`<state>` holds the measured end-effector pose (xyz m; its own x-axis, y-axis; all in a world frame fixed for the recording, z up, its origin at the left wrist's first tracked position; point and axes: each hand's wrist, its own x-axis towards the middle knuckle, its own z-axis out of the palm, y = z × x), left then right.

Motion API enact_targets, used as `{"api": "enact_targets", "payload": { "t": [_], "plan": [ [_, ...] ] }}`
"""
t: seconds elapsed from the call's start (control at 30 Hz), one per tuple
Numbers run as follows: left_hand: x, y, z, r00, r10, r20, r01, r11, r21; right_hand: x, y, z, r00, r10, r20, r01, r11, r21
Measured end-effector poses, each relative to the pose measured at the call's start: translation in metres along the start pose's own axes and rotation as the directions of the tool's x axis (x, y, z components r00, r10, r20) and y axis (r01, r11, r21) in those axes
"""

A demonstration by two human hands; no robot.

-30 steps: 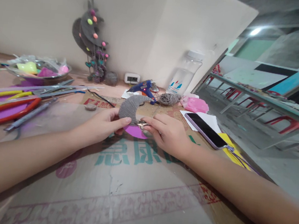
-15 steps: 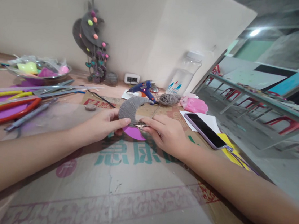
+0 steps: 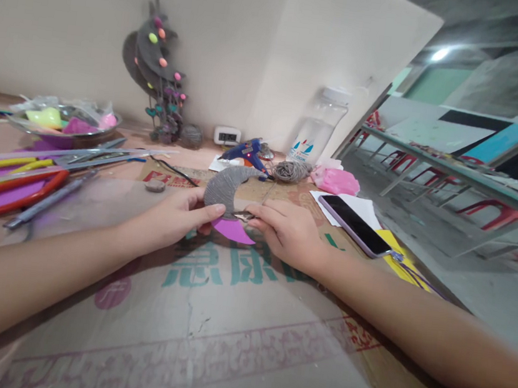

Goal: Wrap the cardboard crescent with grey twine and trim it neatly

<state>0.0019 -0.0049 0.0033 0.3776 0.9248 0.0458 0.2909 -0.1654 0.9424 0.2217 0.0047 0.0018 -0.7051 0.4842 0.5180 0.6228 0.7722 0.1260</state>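
Note:
A crescent moon cutout (image 3: 225, 191) is held over the cardboard, its upper part wound in grey yarn and its lower tip bare purple (image 3: 234, 231). My left hand (image 3: 184, 215) grips it at the left edge, thumb on the front and fingers behind. At the inner curve, my right hand (image 3: 285, 230) is closed in a pinch on a strand of grey yarn (image 3: 243, 215), its fingertips partly hiding the strand. Beyond the crescent lie a ball of grey yarn (image 3: 292, 171) and a blue glue gun (image 3: 247, 150) with a small red light.
Scissors with red handles (image 3: 12, 204) and yellow handles lie at left, near a bowl (image 3: 65, 137) of colourful pieces. A decorated moon ornament (image 3: 155, 61) hangs at the back. A water bottle (image 3: 317, 129), pink bag (image 3: 336, 181) and phone (image 3: 354, 226) stand or lie at right.
The purple lower tip shows slightly more and has swung a little to the right. Both hands keep their grip, and the view has shifted very slightly.

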Motion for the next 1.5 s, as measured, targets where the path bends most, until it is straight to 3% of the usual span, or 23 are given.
{"api": "enact_targets", "payload": {
  "t": [0.27, 0.77, 1.13, 1.5],
  "plan": [
    [0.0005, -0.0028, -0.0001, 1.000, 0.016, 0.013, -0.016, 1.000, -0.021, 0.0001, -0.0003, -0.0030, 1.000, -0.001, -0.023, 0.003, 0.997, 0.073],
    [0.0003, -0.0014, 0.0007, 1.000, 0.015, 0.015, -0.015, 1.000, -0.025, 0.0006, 0.0002, -0.0019, 0.999, -0.028, -0.038, 0.028, 1.000, 0.001],
    [0.0013, -0.0030, 0.0004, 0.999, 0.019, 0.025, -0.019, 0.999, -0.032, -0.0002, 0.0000, -0.0004, 0.999, 0.023, 0.041, -0.024, 0.999, 0.029],
    [0.0008, 0.0006, 0.0012, 0.999, -0.001, 0.037, 0.002, 0.999, -0.042, -0.0005, 0.0015, -0.0011, 1.000, -0.022, 0.009, 0.023, 0.999, -0.030]
  ]
}}
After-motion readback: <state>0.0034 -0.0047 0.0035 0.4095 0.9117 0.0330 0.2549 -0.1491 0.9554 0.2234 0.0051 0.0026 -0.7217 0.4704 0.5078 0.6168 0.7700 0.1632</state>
